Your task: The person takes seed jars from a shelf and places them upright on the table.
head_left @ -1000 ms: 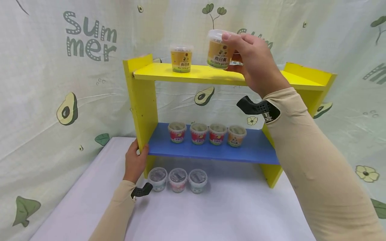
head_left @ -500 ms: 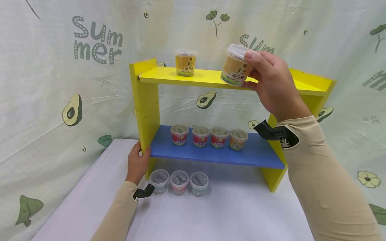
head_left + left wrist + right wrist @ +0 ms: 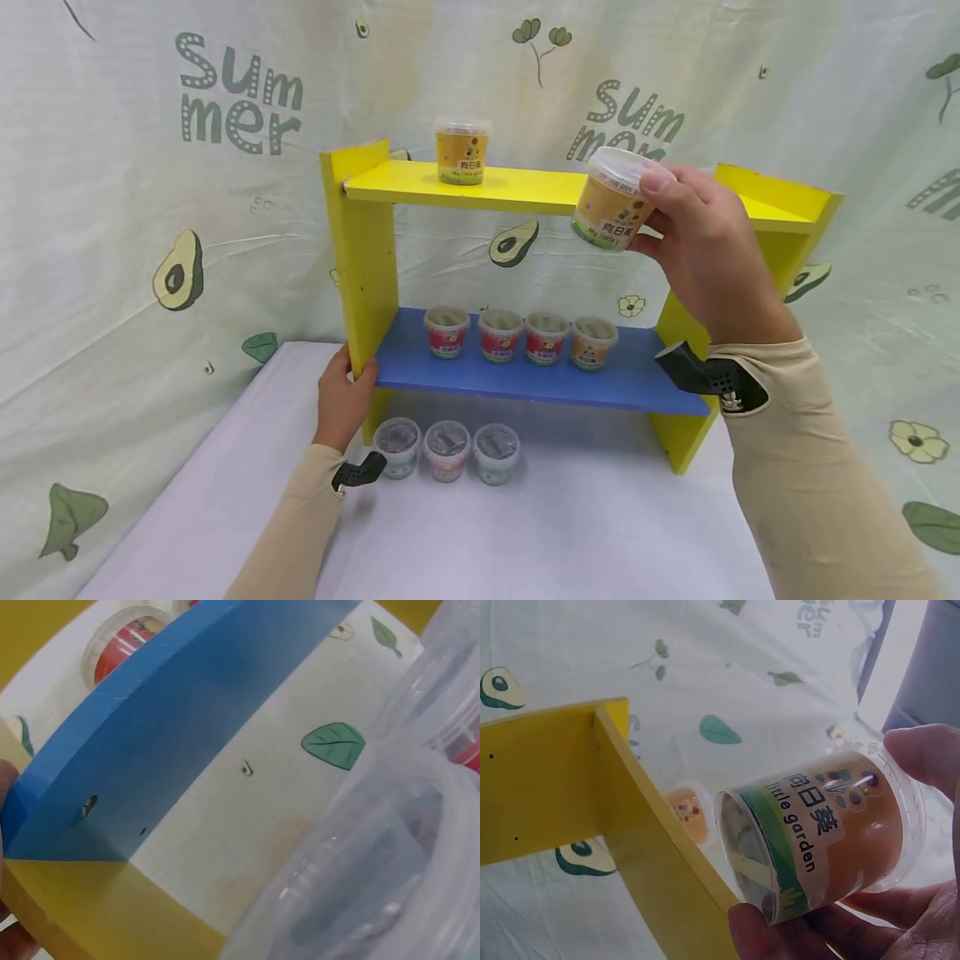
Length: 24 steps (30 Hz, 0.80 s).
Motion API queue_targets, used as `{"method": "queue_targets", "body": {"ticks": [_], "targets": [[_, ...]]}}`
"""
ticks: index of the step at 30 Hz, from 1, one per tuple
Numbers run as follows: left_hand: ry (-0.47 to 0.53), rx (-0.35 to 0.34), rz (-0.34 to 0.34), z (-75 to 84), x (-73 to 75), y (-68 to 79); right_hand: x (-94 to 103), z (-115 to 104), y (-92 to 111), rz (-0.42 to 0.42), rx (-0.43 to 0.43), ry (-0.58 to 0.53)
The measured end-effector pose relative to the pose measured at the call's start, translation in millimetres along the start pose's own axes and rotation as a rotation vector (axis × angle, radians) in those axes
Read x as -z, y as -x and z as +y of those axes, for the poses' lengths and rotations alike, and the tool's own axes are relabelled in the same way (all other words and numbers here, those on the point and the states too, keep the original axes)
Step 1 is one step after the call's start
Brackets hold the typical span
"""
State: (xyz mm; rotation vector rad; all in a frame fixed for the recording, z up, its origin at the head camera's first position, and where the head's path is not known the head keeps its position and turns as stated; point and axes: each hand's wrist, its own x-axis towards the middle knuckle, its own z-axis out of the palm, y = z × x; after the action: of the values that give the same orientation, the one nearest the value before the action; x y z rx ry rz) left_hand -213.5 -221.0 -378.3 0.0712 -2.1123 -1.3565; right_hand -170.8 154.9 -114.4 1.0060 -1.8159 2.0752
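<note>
My right hand [image 3: 708,242] holds an orange-labelled plastic cup [image 3: 613,200] with a clear lid, tilted, in front of the yellow top shelf [image 3: 525,185]. In the right wrist view the thumb sits at the lid end of the cup [image 3: 832,832] and fingers run beneath it. My left hand [image 3: 343,400] grips the lower part of the shelf unit's yellow left side panel [image 3: 363,283], at the level of the blue shelf [image 3: 525,385]. A matching orange cup [image 3: 462,154] stands upright on the top shelf, toward its left end.
On the blue shelf stand several cups: three red-labelled ones, such as the leftmost cup [image 3: 447,333], and an orange one [image 3: 594,344] at the right. Three pale lidded cups [image 3: 447,452] stand on the white table [image 3: 570,533] below. A printed cloth [image 3: 247,192] hangs behind.
My right hand has brought the orange cup down and to the right, from over the top shelf to in front of its edge, tilting it. The left hand keeps its grip on the panel.
</note>
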Motion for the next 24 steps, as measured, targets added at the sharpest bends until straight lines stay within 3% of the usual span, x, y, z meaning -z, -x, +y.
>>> {"method": "queue_targets", "body": {"ticks": [11,24], "targets": [[-0.021,0.036,-0.039,1.8,2.6,0.5,8.9,31.4,46.7,0.065,-0.073,0.085],[-0.025,0.051,-0.026,-2.3,-1.1,0.1,19.1,85.3,97.0,0.047,-0.206,0.192]]}}
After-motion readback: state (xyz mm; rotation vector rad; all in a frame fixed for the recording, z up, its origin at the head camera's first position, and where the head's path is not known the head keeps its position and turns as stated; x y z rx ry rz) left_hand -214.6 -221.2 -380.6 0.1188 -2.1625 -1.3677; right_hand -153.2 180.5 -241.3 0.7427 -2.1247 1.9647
